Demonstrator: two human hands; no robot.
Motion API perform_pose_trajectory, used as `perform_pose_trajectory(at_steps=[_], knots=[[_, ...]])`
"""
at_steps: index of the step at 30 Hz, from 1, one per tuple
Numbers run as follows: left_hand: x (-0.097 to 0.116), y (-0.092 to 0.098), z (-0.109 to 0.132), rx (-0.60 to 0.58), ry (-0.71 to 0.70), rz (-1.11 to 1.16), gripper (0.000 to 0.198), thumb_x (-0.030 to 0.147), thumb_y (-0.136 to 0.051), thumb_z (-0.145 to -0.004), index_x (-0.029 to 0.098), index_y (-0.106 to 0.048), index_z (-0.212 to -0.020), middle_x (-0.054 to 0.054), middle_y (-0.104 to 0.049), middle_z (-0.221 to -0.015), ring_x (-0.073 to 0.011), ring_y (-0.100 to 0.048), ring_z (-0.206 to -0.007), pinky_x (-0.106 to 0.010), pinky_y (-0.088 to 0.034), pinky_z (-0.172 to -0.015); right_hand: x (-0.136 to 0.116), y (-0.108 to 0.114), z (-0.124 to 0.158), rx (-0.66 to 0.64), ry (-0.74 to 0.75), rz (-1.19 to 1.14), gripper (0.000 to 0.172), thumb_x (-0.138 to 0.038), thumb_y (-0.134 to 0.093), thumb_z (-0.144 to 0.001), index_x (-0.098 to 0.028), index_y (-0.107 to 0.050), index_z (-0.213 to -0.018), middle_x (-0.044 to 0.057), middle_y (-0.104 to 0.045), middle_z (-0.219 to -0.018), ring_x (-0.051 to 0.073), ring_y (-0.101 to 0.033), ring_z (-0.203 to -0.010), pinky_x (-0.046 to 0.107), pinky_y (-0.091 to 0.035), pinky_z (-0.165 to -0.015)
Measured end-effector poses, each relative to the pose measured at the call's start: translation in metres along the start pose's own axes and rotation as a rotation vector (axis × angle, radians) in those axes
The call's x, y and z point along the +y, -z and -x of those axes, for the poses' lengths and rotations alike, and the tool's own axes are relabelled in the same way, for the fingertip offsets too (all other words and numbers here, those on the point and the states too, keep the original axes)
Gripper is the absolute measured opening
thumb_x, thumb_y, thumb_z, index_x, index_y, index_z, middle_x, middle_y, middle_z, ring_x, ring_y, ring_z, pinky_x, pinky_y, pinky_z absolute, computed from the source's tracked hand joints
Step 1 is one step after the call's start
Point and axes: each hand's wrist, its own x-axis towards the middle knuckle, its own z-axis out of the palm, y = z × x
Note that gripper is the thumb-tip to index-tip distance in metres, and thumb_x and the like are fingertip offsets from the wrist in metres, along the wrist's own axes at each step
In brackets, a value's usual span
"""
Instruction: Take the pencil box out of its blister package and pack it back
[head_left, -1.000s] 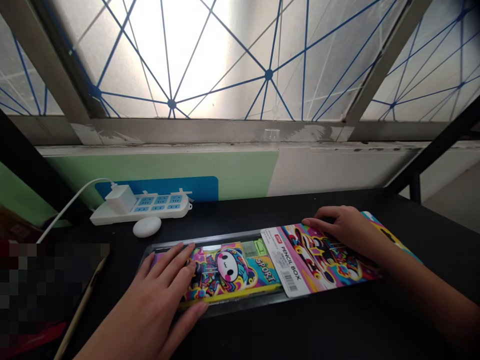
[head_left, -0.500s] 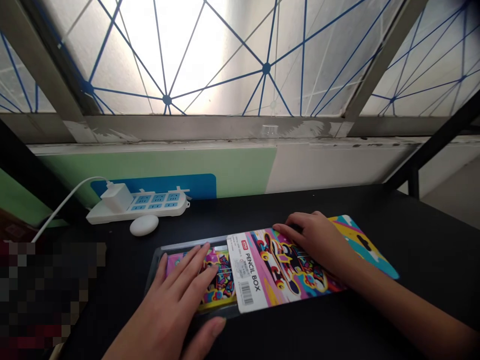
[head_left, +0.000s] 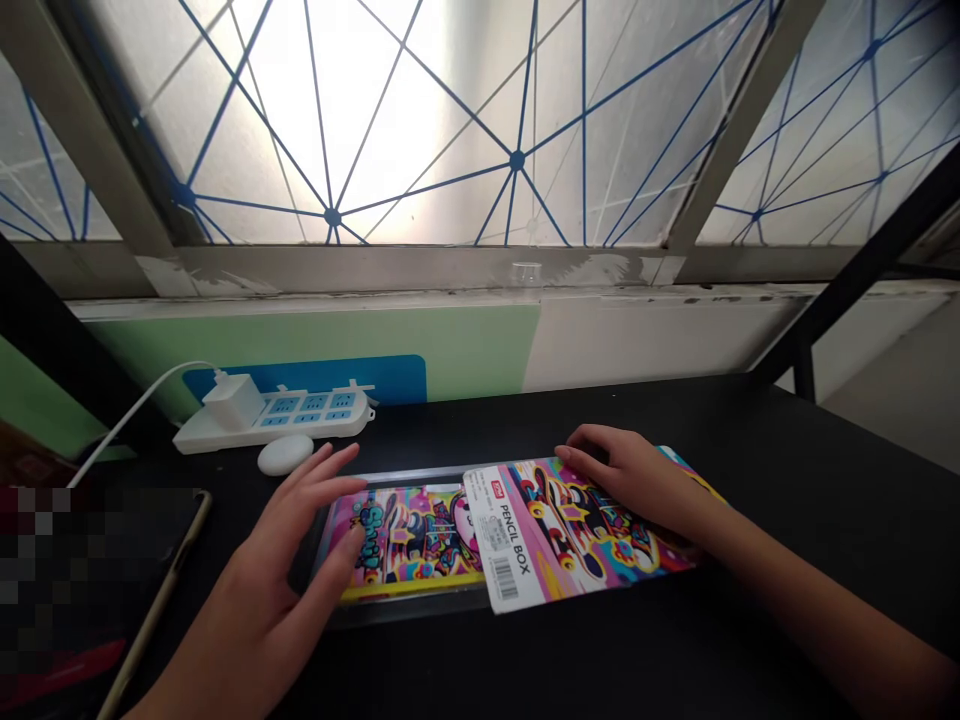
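Observation:
A colourful printed pencil box (head_left: 420,540) lies in a clear plastic tray (head_left: 420,607) on the black desk. Over its right part is a printed card (head_left: 555,530) with a white "PENCIL BOX" label. My left hand (head_left: 292,560) is at the tray's left end, thumb and fingers apart, holding nothing. My right hand (head_left: 626,470) lies palm down on the card, with its fingers bent at the far edge and gripping it. A yellow and turquoise printed piece (head_left: 690,470) shows partly behind that hand; my forearm hides part of it.
A white power strip (head_left: 300,410) with a plugged-in charger (head_left: 234,400) and cable stands at the back left. A smooth white oval object (head_left: 286,455) lies in front of it. A dark, partly pixelated object (head_left: 75,600) is at the left. A window is behind the desk.
My left hand has lifted off the pencil box and moved left, with its fingers raised, showing more of the print. The card has turned slightly. Less of the yellow and turquoise piece shows.

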Motion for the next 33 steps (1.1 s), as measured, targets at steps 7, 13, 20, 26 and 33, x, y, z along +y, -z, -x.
perform_pose_trajectory(at_steps=[7, 13, 20, 26, 33], knots=[[-0.019, -0.002, -0.008, -0.186, 0.126, -0.093, 0.058, 0.065, -0.057, -0.093, 0.029, -0.061, -0.139, -0.01, -0.049, -0.161, -0.0382, -0.046, -0.146, -0.057, -0.044, -0.113, 0.028, 0.015, -0.005, -0.048, 0.071, 0.028, 0.042, -0.061, -0.05, -0.096, -0.026, -0.073, -0.091, 0.006, -0.074, -0.099, 0.026, -0.069, -0.092, 0.036, -0.051, -0.082], [-0.026, -0.001, -0.01, -0.257, 0.033, -0.174, 0.055, 0.067, -0.056, -0.094, 0.031, -0.07, -0.132, -0.009, -0.047, -0.161, -0.0407, -0.041, -0.148, -0.061, -0.043, -0.111, 0.049, 0.031, -0.009, -0.023, 0.071, 0.066, 0.043, -0.061, -0.053, -0.094, -0.026, -0.077, -0.086, 0.005, -0.07, -0.091, 0.024, -0.068, -0.084, 0.036, -0.05, -0.078], [-0.033, 0.004, -0.015, -0.291, -0.046, -0.169, 0.053, 0.065, -0.06, -0.093, 0.032, -0.071, -0.133, -0.008, -0.047, -0.16, -0.0408, -0.04, -0.147, -0.059, -0.043, -0.109, 0.061, 0.037, -0.01, -0.007, 0.088, 0.089, 0.046, -0.067, -0.054, -0.093, -0.029, -0.08, -0.088, 0.004, -0.07, -0.091, 0.023, -0.068, -0.083, 0.034, -0.05, -0.077], [-0.039, 0.011, -0.022, -0.33, -0.073, -0.191, 0.056, 0.068, -0.057, -0.094, 0.032, -0.07, -0.135, -0.008, -0.045, -0.161, -0.0412, -0.036, -0.148, -0.061, -0.04, -0.109, 0.06, 0.038, -0.011, -0.005, 0.078, 0.093, 0.044, -0.064, -0.055, -0.093, -0.028, -0.081, -0.088, 0.004, -0.069, -0.091, 0.022, -0.068, -0.082, 0.034, -0.05, -0.076], [-0.041, 0.019, -0.028, -0.346, -0.096, -0.219, 0.053, 0.065, -0.06, -0.093, 0.033, -0.071, -0.135, -0.006, -0.048, -0.159, -0.0412, -0.035, -0.147, -0.059, -0.044, -0.107, 0.061, 0.036, -0.011, -0.037, 0.045, 0.097, 0.045, -0.064, -0.053, -0.092, -0.028, -0.08, -0.084, 0.004, -0.07, -0.089, 0.023, -0.069, -0.08, 0.034, -0.051, -0.074]])
